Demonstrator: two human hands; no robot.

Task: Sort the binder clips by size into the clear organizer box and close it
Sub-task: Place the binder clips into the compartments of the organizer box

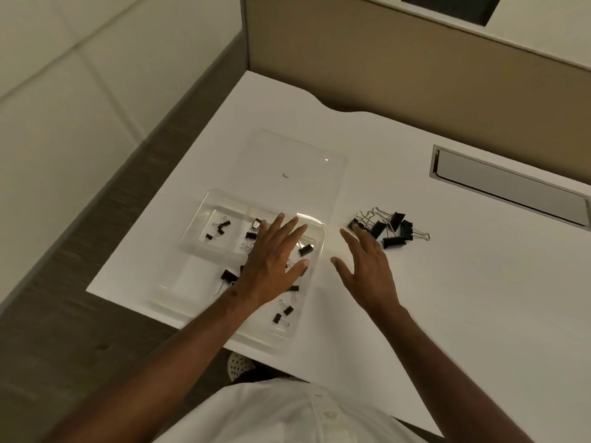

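A clear organizer box (204,206) lies open on the white desk, its flat lid (297,155) folded back behind it. Small black binder clips (219,228) lie in its far-left compartment, and other clips sit in the middle and near compartments, such as two small ones (283,314). My left hand (275,260) hovers flat over the box with fingers spread and hides part of it. To the right of the box, my right hand (364,266) is open with fingers apart, its fingertips close to a loose pile of large binder clips (391,228).
The white desk (447,314) has a recessed metal cable tray (511,183) at the far right. A tan partition (415,59) rises behind the desk. The desk's left edge drops to grey floor. My white shirt fills the bottom of the view.
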